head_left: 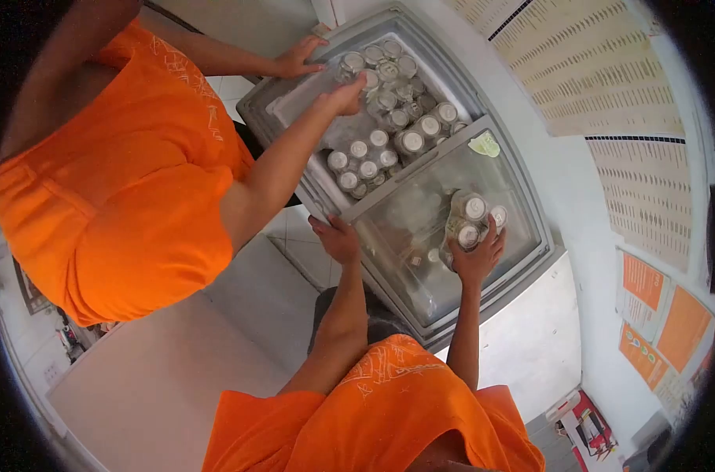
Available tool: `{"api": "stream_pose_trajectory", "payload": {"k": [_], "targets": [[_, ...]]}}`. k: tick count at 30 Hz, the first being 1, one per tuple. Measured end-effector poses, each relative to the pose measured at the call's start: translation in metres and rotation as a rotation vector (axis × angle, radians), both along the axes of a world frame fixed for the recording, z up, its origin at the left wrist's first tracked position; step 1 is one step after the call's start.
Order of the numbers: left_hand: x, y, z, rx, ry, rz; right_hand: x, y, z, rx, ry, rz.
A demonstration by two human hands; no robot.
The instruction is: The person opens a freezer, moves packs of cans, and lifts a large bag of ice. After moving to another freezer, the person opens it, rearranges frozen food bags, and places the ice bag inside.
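Note:
My left hand (pixel 338 240) is at the near left edge of the chest freezer, its fingers against the corner of the sliding glass lid's frame (pixel 373 198). My right hand (pixel 477 256) is wrapped around a small cluster of clear jars with pale round tops (pixel 467 234), which stands on the glass lid (pixel 389 244). Inside the open half of the freezer are several similar jars (pixel 368 169), grouped in clusters. A co-worker's hand (pixel 345 98) reaches onto the jars at the back, and their other hand (pixel 301 57) rests at the freezer's far rim.
The co-worker in an orange shirt (pixel 153 173) stands close on the left, one arm across the freezer. A white wall with printed sheets (pixel 593 79) and orange notices (pixel 680 330) runs along the right. A red item (pixel 593 421) lies low at the bottom right.

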State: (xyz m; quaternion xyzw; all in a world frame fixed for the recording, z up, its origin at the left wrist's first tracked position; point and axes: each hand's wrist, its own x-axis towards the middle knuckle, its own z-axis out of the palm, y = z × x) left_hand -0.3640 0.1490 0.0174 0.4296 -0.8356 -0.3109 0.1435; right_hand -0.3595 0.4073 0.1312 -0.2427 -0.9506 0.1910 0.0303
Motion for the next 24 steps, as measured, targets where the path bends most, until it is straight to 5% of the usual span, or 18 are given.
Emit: {"api": "stream_pose_trajectory", "payload": {"k": [9, 12, 16, 20, 24], "targets": [[0.002, -0.007, -0.019, 0.003, -0.048, 0.029, 0.034, 0.047, -0.010, 0.086, 0.040, -0.101], [0.001, -0.005, -0.014, -0.063, -0.040, -0.021, 0.050, 0.063, -0.030, 0.190, 0.083, -0.316], [-0.039, 0.041, 0.099, -0.120, 0.211, -0.473, 0.057, 0.074, -0.031, 0.106, 0.100, -0.507], [-0.005, 0.001, 0.019, 0.026, 0.066, -0.089, 0.053, 0.078, -0.041, 0.195, 0.082, -0.585], [-0.004, -0.004, 0.019, 0.167, -0.104, 0.003, 0.054, 0.078, -0.043, 0.209, 0.125, -0.589]]}}
